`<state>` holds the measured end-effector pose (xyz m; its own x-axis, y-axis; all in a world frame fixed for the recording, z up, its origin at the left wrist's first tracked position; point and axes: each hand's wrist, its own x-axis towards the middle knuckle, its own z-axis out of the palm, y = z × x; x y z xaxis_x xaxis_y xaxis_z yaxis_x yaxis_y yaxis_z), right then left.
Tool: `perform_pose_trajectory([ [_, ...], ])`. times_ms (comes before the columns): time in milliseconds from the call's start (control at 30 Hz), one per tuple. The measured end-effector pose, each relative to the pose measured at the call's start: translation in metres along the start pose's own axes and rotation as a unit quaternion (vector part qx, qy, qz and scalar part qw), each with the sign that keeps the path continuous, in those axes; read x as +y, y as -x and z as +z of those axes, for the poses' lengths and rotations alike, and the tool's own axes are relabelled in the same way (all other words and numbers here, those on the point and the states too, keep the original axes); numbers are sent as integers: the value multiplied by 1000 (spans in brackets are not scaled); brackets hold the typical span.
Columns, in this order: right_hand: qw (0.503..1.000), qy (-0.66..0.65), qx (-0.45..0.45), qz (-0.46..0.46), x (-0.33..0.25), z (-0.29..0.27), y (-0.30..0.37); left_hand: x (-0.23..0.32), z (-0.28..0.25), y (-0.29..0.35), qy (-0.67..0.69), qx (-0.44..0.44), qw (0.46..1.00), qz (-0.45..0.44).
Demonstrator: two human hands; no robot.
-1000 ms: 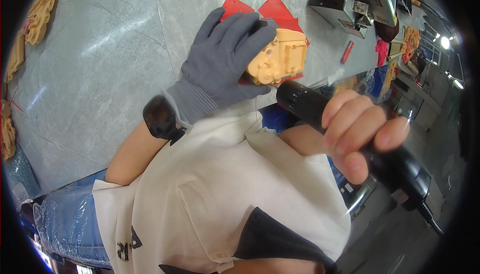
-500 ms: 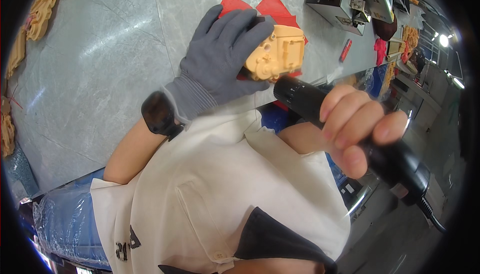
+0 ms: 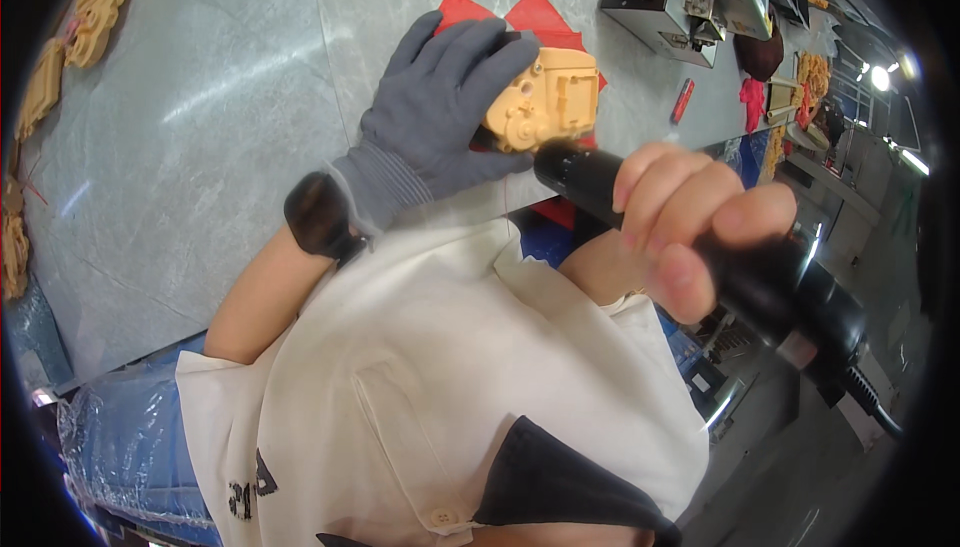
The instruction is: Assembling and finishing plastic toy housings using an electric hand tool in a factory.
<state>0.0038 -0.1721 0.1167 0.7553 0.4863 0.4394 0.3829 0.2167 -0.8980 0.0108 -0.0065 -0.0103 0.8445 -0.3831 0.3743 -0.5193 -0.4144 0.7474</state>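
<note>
A pale orange moulded plastic housing (image 3: 548, 99), with bosses, holes and a square recess, is gripped by my left hand (image 3: 440, 102) in a grey glove. The fingers wrap over its left side. My bare right hand (image 3: 690, 217) is closed around a black corded electric screwdriver (image 3: 780, 292). Its front end slants up and left, right by the housing's lower edge; the bit itself cannot be seen, nor whether it touches. Red sheets or pads (image 3: 545, 15) lie under and behind the housing.
The grey marbled tabletop (image 3: 230, 147) spreads to the left, with stacked orange parts (image 3: 100, 7) along its far left edge. At the back right stands a black and metal machine (image 3: 685, 2). A small red item (image 3: 683, 100) and a pink cloth-like thing (image 3: 751, 102) lie near the right edge.
The screwdriver and my right hand have moved slightly up and left. The view has shifted a little; my left hand keeps its grip on the housing.
</note>
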Motion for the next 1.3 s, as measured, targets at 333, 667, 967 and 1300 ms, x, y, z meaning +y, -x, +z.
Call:
perform_pose_trajectory([
  [333,995,-59,82,-26,2,-12,21,-4,7,3,-14,20,1000,13],
  [667,975,20,216,-55,-22,-29,45,-1,0,2,-20,-16,1000,-2],
  [967,978,21,200,-51,-13,-28,40,1,0,0,-24,-14,1000,-3],
  [1300,990,54,124,-41,-10,-25,28,0,-2,-5,-21,-25,999,10],
])
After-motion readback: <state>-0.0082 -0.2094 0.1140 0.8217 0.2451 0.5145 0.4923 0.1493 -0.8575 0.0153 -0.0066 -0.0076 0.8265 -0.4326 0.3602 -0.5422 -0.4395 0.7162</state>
